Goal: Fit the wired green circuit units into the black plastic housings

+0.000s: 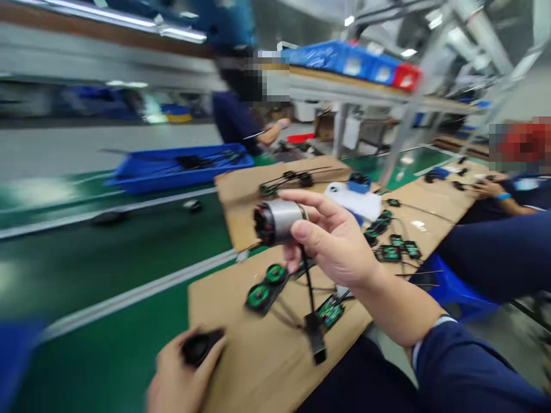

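Note:
My right hand is closed round a silver cylindrical motor, raised above the cardboard-covered bench. The motor's dark end faces left. Below that hand a black cable hangs down, ending in a black rectangular block. At the bench's near left edge my left hand grips a small black rounded part, blurred, its kind unclear. Between the hands lies a black holder with two round green-centred pieces. A green circuit board in a black case rests behind the hanging block.
Several wired circuit boards lie to the right. A white piece with a blue part sits behind my right hand. A green conveyor belt runs along the left, carrying a blue tray. Two co-workers sit farther off, one reaching a hand over the bench.

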Motion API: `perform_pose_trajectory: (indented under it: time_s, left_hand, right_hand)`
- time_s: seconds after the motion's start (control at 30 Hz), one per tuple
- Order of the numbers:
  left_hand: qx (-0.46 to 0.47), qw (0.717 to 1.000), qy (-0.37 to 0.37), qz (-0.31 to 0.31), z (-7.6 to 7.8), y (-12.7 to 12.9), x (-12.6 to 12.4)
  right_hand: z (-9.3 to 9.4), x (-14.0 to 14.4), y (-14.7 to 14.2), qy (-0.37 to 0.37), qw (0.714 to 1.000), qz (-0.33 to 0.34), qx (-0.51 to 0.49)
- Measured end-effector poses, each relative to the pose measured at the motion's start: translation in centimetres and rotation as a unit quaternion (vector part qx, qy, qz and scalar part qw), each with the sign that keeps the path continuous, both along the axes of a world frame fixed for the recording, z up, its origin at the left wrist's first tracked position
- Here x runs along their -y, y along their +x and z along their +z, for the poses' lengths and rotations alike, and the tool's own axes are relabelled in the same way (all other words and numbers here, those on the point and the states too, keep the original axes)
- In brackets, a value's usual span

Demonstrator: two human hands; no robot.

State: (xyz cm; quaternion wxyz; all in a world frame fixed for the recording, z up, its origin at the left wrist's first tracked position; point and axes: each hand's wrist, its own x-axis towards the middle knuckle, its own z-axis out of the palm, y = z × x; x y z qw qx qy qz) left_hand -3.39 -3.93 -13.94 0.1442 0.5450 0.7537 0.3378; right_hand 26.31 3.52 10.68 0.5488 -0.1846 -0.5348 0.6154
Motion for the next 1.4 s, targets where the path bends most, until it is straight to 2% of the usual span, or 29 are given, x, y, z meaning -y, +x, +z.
perform_pose_trajectory:
  time_s: [0.07,0.17,0.23,0.3,0.4,0.53,0.6,0.73,0.8,0.9,1.0,1.07,1.13,1.23,1.4]
  left_hand:
    - [0.045,0.999,0.012,0.004,0.3,0.0,1.9]
    - [0.115,0.992,0.048,0.005,-0.6,0.4,2.2]
    - [0.133,0.988,0.080,0.012,-1.2,0.6,2.0]
    - [0.134,0.986,0.102,0.011,-1.6,0.9,2.1]
    - [0.144,0.984,0.104,0.013,-1.7,0.9,2.6]
    - [0.157,0.984,0.082,-0.017,-1.8,0.5,3.0]
    - [0.117,0.988,0.092,-0.038,-1.6,0.5,3.0]
    - [0.022,0.994,0.108,0.008,-1.4,1.1,3.1]
    - [-0.010,0.995,0.096,0.003,-1.4,1.4,3.2]
    - [-0.009,0.995,0.092,-0.044,-1.7,1.6,3.5]
    - [0.014,0.991,0.122,-0.060,-1.7,1.4,3.7]
    - [0.014,0.985,0.160,-0.062,-1.5,1.4,3.9]
    - [0.003,0.977,0.201,-0.067,-1.2,1.5,3.9]
    - [-0.005,0.970,0.233,-0.073,-0.8,1.7,4.0]
    - [0.035,0.970,0.224,-0.084,-0.8,1.8,4.0]
  right_hand:
    - [-3.9,0.1,-1.8,-0.116,0.992,0.051,0.005]
    - [-9.3,-0.3,-4.4,-0.243,0.966,0.073,0.051]
    - [-11.6,-0.3,-5.7,-0.266,0.955,0.098,0.088]
    - [-12.7,0.2,-6.6,-0.251,0.949,0.129,0.138]
    - [-13.2,1.0,-7.7,-0.210,0.941,0.151,0.218]
    - [-12.9,0.8,-8.7,-0.216,0.938,0.130,0.236]
    - [-12.7,0.7,-8.9,-0.206,0.937,0.113,0.258]
    - [-12.8,1.1,-8.4,-0.160,0.932,0.055,0.319]
    - [-13.3,1.6,-8.1,-0.129,0.926,0.020,0.353]
    - [-14.4,2.3,-8.5,-0.052,0.911,-0.005,0.410]
    - [-15.9,3.2,-10.0,0.088,0.900,-0.012,0.426]
    - [-16.8,3.8,-11.2,0.186,0.886,-0.017,0.424]
    - [-17.5,4.3,-12.2,0.248,0.864,-0.018,0.437]
    - [-18.1,4.7,-13.0,0.279,0.826,-0.019,0.490]
    - [-18.0,4.6,-13.2,0.294,0.771,0.004,0.564]
